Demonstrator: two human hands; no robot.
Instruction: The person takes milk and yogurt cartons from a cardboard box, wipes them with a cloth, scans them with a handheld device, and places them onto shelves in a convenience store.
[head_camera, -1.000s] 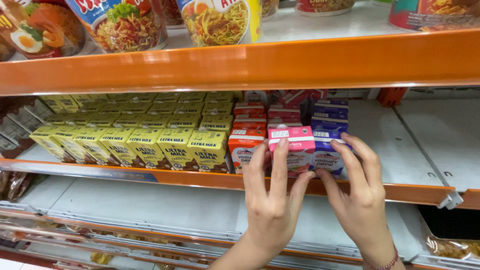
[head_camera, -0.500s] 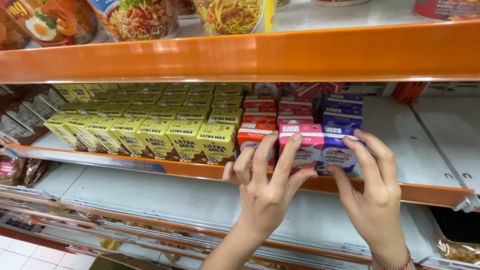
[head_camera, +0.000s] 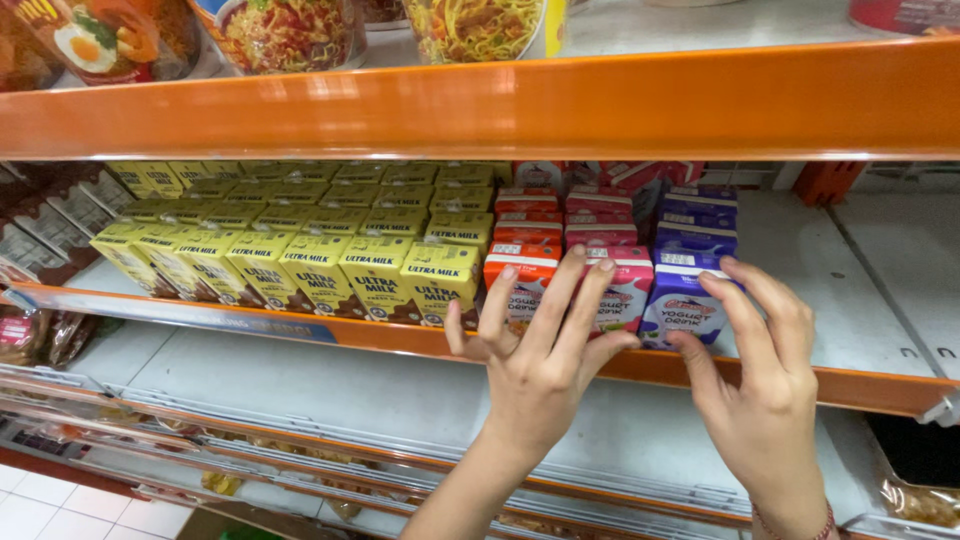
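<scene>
- Since the earlier frames both hands have kept to the front of the small cartons; the left hand (head_camera: 535, 370) has spread across the orange and pink fronts, and the right hand (head_camera: 765, 385) has stayed on the purple one.
- Left fingers are spread and slightly curled, not closed on anything: fingertips rest on the front orange carton (head_camera: 520, 280) and the front pink carton (head_camera: 628, 285), and the thumb touches the pink carton's lower edge.
- Right fingers are loosely curved around the front purple carton (head_camera: 680, 300), thumb at its lower front, the others on its right side and top; whether they truly grip it I cannot tell.
- All three cartons stand upright at the front edge of the middle shelf (head_camera: 880, 390), side by side and touching, each heading a row of its own colour running back.
- Yellow cartons (head_camera: 370, 265) fill the shelf just left of the orange row, several rows deep.
- Brown cartons (head_camera: 45, 215) stand at the far left.
- On the orange upper shelf (head_camera: 600, 100), noodle cups (head_camera: 290, 30) stand along the front.
</scene>
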